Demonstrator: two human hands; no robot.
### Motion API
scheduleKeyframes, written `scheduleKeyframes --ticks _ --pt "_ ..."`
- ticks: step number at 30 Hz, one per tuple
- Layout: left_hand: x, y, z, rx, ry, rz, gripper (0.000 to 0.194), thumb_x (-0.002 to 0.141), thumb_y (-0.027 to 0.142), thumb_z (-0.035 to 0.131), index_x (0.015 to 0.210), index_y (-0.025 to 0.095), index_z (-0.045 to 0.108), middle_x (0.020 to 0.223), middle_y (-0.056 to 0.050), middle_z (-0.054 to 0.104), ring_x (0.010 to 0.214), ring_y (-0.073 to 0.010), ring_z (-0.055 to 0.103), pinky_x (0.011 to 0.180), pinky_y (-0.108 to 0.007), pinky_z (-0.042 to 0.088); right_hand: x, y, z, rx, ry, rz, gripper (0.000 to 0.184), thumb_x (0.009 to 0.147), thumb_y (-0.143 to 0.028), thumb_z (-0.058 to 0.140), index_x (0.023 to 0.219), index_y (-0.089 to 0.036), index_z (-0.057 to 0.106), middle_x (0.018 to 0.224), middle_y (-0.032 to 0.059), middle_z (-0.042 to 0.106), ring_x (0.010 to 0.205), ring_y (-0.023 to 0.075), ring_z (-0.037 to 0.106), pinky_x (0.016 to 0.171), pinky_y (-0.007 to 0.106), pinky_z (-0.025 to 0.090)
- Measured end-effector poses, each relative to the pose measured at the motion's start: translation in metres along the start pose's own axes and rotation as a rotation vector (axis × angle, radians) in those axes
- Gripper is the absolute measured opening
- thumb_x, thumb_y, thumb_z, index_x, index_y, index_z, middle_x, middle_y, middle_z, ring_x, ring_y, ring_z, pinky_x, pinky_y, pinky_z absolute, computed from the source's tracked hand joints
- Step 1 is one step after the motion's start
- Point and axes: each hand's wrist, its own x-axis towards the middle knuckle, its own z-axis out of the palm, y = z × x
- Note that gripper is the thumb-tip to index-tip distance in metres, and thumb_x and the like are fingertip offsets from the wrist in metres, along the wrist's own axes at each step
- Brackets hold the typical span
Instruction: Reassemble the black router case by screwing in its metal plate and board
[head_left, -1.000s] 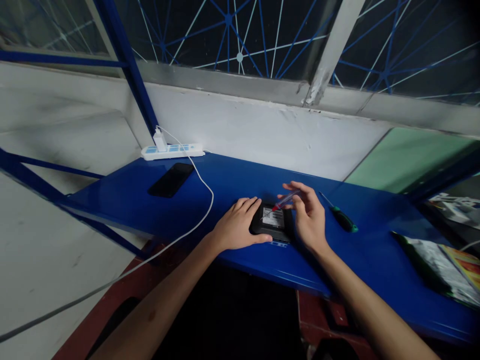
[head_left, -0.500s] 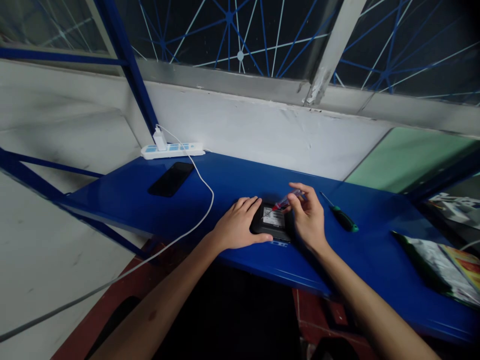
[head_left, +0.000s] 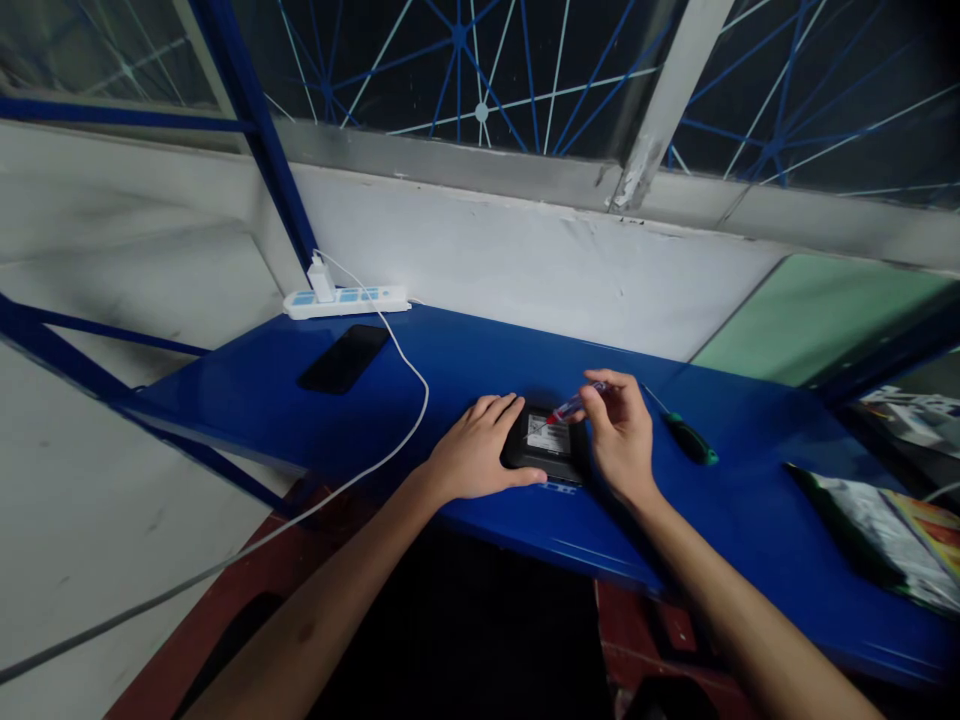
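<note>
A flat black device (head_left: 555,466) with a white label (head_left: 546,435) lies on the blue table. My left hand (head_left: 480,450) holds it down from the left, fingers over its far left corner and thumb along the near edge. In my right hand (head_left: 621,430) is a small screwdriver (head_left: 568,408) with a clear purplish handle and a red collar, pinched between thumb and fingers. Its thin shaft slants down to the left over the label; whether the tip touches is too small to tell. Right of that hand lies a second screwdriver (head_left: 691,438) with a green and black handle.
A dark phone (head_left: 345,358) lies at the left of the table (head_left: 480,345). Behind it is a white power strip (head_left: 352,301) with a plugged charger; its white cable (head_left: 421,400) runs across the table's left part. A silver and green packet (head_left: 870,520) lies at the right.
My right hand has shifted very slightly to the right with the screwdriver. My left hand and the black device look unmoved.
</note>
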Motion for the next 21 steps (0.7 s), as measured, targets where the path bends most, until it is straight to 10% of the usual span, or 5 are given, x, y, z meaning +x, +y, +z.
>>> scheduleKeyframes --ticks 10,21 --pt "0.000 0.000 -0.001 0.017 -0.010 -0.003 0.105 0.079 0.079 0.057 0.155 0.012 0.029 0.161 -0.016 0.033 0.147 -0.0361 0.029 0.119 -0.051 0.031 -0.002 -0.003 -0.001 0.105 -0.081 0.059 0.028 0.097 -0.039 0.054 0.121 -0.026 0.059 0.119 0.0069 0.072 0.089 0.0177 0.074 0.074 0.034 0.060" --pt "-0.001 0.001 -0.002 -0.031 -0.005 0.005 0.103 0.080 0.082 0.054 0.156 0.018 0.026 0.161 -0.015 0.034 0.147 -0.0363 0.029 0.118 -0.053 0.032 0.019 0.015 -0.016 -0.131 0.105 0.053 0.045 0.090 -0.043 0.061 0.129 -0.023 0.052 0.082 -0.0019 0.064 0.063 0.0137 0.062 0.068 0.032 0.055"
